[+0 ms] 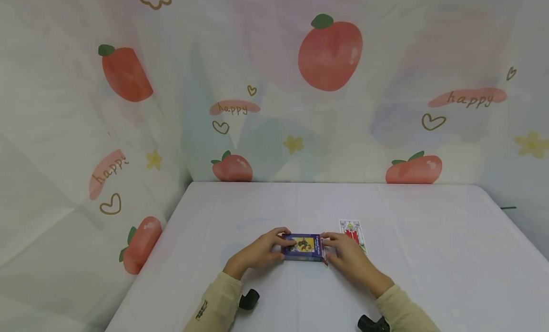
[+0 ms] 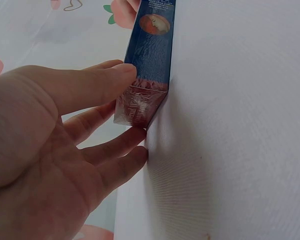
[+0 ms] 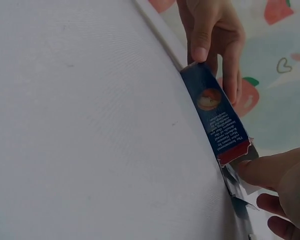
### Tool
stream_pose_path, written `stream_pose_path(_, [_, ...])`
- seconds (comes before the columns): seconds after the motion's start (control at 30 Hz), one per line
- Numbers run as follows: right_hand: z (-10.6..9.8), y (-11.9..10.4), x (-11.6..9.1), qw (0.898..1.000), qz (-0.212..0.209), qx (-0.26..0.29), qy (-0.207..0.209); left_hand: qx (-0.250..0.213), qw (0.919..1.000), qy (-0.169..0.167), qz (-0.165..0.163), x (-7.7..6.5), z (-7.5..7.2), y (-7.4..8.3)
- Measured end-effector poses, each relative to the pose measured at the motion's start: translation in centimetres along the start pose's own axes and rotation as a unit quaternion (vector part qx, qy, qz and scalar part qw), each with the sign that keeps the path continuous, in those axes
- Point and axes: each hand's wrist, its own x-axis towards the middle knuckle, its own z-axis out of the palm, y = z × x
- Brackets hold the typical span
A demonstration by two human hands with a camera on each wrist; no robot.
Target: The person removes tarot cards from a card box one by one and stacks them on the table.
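Observation:
A small dark blue card box (image 1: 302,246) with a yellow picture on its face lies flat on the white table. My left hand (image 1: 260,251) grips its left end, thumb on the near side and fingers over the top and behind. At the right end my right hand (image 1: 350,256) holds the box's edge, its thumb (image 3: 257,172) against the opened end. That end shows a ragged red edge and a loose flap (image 3: 243,202) in the right wrist view. Behind the right hand lies a picture card (image 1: 352,228), partly covered by it. The inside of the box is hidden.
A white cloth covers the table (image 1: 429,236). Fabric walls (image 1: 274,51) printed with fruit, hearts and words rise at the back and left. Black wrist devices (image 1: 249,299) show below both sleeves.

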Motion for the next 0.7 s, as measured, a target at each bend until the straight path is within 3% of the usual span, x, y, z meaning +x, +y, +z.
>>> stream_pose_path(0.13, [0.16,-0.24,-0.11,1.0,0.017,0.011,-0.02,0.004,1.0,0.002,0.005,0.02,0.05,-0.03])
stream_pose_path(0.7, [0.65,-0.08,-0.24,0.999,0.032,0.008,-0.036,-0.004,1.0,0.003,0.004,0.1,-0.03,0.07])
